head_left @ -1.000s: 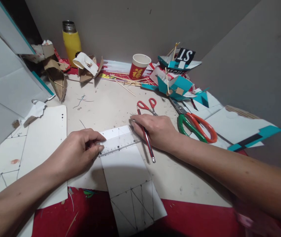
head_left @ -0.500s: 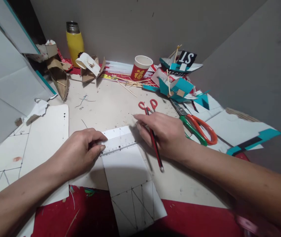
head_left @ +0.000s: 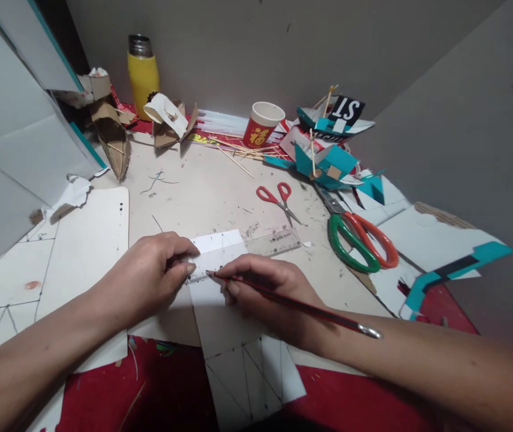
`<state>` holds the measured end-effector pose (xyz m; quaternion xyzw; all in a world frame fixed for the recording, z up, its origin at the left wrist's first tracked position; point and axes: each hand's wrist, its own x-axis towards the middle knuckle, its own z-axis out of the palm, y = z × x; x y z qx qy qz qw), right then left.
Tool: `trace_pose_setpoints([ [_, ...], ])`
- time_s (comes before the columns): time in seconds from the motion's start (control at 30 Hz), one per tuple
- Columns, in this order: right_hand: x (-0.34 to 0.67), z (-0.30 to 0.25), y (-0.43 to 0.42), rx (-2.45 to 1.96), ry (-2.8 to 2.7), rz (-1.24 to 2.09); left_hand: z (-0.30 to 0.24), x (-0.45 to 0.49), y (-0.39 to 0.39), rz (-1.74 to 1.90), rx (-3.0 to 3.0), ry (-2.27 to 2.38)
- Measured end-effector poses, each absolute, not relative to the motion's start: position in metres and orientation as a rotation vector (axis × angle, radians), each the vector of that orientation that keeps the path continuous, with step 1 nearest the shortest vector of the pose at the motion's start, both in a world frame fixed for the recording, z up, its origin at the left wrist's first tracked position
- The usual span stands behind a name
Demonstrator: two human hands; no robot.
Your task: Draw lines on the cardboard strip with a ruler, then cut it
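Observation:
A clear ruler (head_left: pixel 278 241) lies across a white paper strip (head_left: pixel 220 321) whose near end bears drawn slanting lines. At the ruler's left end my left hand (head_left: pixel 159 270) has its thumb and fingers pinched over it, pressing it to the paper. My right hand (head_left: pixel 269 294) grips a red and black pencil (head_left: pixel 301 303) in a writing hold. The pencil's tip is at the ruler's near edge, close to my left fingertips, and its butt end points right over my forearm. My right hand covers part of the ruler and paper.
Small red-handled scissors (head_left: pixel 278 197) lie beyond the ruler. Large green and orange scissors (head_left: pixel 362 243) are to the right. At the back stand a yellow bottle (head_left: pixel 143 84), a paper cup (head_left: pixel 263 126) and teal paper boats (head_left: pixel 328 162). Marked card (head_left: pixel 89 240) lies left.
My right hand has moved left and down, bringing the pencil tip to the ruler beside my left hand. The pencil has swung from steep to nearly flat. The small scissors and ruler's right end now show.

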<state>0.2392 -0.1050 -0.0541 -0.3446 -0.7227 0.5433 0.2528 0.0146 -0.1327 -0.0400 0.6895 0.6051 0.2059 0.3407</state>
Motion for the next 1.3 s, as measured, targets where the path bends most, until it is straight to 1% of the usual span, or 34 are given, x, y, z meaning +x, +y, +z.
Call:
trace_pose_setpoints([
  [0.1,0.235,-0.053,-0.105,-1.138,-1.706,1.701,-0.041,0.014,-0.132,0.538,1.802,1.582],
  [0.17,0.233,-0.052,-0.104,-1.16,-1.663,1.733,-0.041,0.014,-0.132,0.546,1.804,1.589],
  [0.33,0.23,-0.049,-0.102,-1.141,-1.743,1.683,-0.039,0.015,-0.131,0.546,1.793,1.592],
  [0.63,0.235,-0.056,-0.102,-1.044,-1.948,1.479,-0.042,0.015,-0.131,0.546,1.838,1.578],
  [0.93,0.239,-0.064,-0.105,-1.001,-1.882,1.438,-0.04,0.015,-0.131,0.531,1.842,1.579],
  [1.13,0.241,-0.067,-0.109,-1.036,-1.816,1.519,-0.044,0.014,-0.131,0.533,1.868,1.575],
  [1.3,0.24,-0.068,-0.11,-1.019,-1.84,1.482,-0.04,0.014,-0.13,0.473,1.862,1.571],
])
